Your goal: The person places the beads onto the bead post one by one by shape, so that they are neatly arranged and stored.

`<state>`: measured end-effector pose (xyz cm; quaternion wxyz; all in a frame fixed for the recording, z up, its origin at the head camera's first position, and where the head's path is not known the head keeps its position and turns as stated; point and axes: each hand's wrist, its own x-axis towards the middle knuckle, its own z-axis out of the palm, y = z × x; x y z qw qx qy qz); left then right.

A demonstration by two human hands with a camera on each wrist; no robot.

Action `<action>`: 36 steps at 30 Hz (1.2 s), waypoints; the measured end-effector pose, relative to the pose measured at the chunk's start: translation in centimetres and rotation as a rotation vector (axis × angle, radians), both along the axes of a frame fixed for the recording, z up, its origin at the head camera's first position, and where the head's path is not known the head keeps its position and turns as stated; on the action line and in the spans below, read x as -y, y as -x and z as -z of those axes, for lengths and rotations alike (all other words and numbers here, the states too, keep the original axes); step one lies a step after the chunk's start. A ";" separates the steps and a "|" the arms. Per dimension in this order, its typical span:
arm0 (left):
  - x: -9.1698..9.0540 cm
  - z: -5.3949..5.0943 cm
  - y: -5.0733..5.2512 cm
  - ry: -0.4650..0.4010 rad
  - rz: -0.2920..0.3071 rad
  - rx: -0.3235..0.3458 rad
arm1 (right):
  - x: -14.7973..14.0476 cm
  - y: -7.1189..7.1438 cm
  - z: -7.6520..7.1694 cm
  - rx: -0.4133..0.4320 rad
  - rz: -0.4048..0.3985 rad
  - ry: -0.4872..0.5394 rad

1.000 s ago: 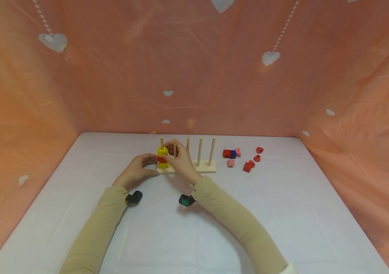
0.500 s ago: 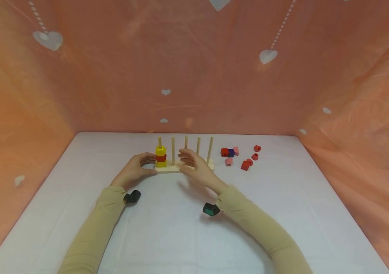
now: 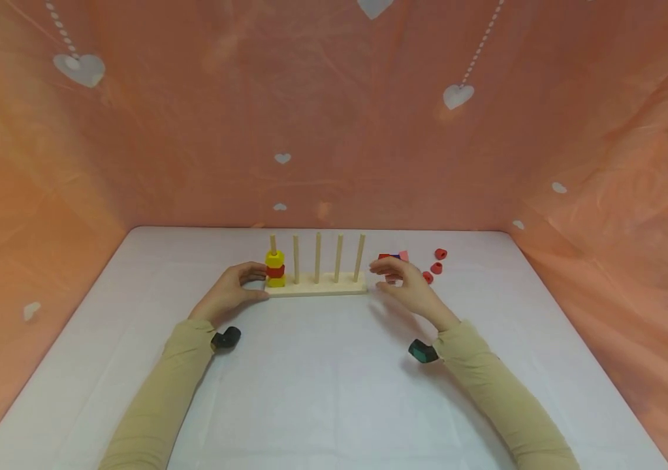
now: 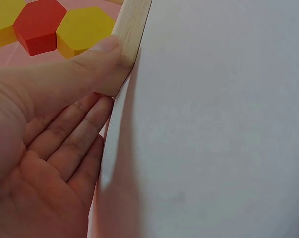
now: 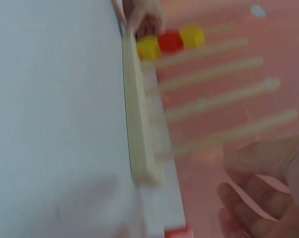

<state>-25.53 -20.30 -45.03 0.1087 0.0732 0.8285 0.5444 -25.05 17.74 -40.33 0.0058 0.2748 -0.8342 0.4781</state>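
Observation:
A wooden peg stand (image 3: 324,286) with several upright pegs stands near the back of the table. Its leftmost peg carries a yellow hexagonal bead (image 3: 275,258), a red hexagonal bead (image 4: 37,27) and another yellow bead (image 4: 85,30), stacked. My left hand (image 3: 226,292) holds the left end of the base, thumb on the front edge and fingers around the end. Off the stand's right end hovers my right hand (image 3: 413,287), fingers loosely bent and nothing between them. Behind it, partly hidden, lie a red block (image 3: 383,257), a dark blue block (image 3: 395,256) and a pink block (image 3: 403,255).
Several small red beads (image 3: 441,254) lie farther right on the white-covered table (image 3: 322,378). An orange-pink curtain (image 3: 334,130) with white hearts rises behind the table and along both sides.
My right hand has let go of the top yellow bead on the left peg and moved right, past the stand, to the loose blocks. The left hand stays at the base.

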 end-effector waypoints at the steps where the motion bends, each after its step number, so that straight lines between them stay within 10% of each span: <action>1: 0.0 0.0 0.0 0.003 0.001 -0.004 | -0.6 0.2 0.0 -0.014 0.022 -0.016; 10: 0.1 0.0 -0.1 -0.004 0.002 -0.014 | -3.8 1.7 0.7 -0.016 0.123 -0.153; 36: -0.3 -0.4 -0.5 -0.010 -0.007 0.016 | -4.0 4.7 1.9 0.035 -0.027 -0.325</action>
